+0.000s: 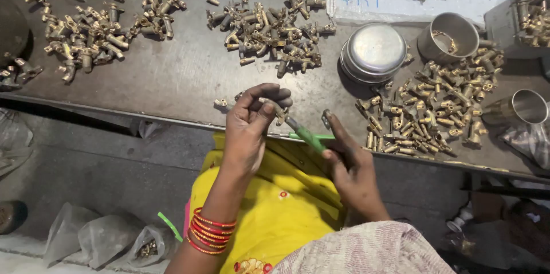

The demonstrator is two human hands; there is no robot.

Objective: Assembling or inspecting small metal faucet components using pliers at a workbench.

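Note:
My left hand (249,130) pinches a small brass fitting (279,114) between thumb and fingers, just over the near edge of the metal table (172,73). My right hand (346,162) grips a green-handled screwdriver (306,136) whose tip meets that fitting. Red bangles ring my left wrist. A yellow cloth (275,199) covers my lap below both hands.
Heaps of brass fittings lie on the table: centre (269,27), far left (91,33), right (441,102). Stacked steel lids (375,50), a steel cup (450,36) and another cup (524,108) stand at right. Plastic bags (109,237) sit on the floor at lower left.

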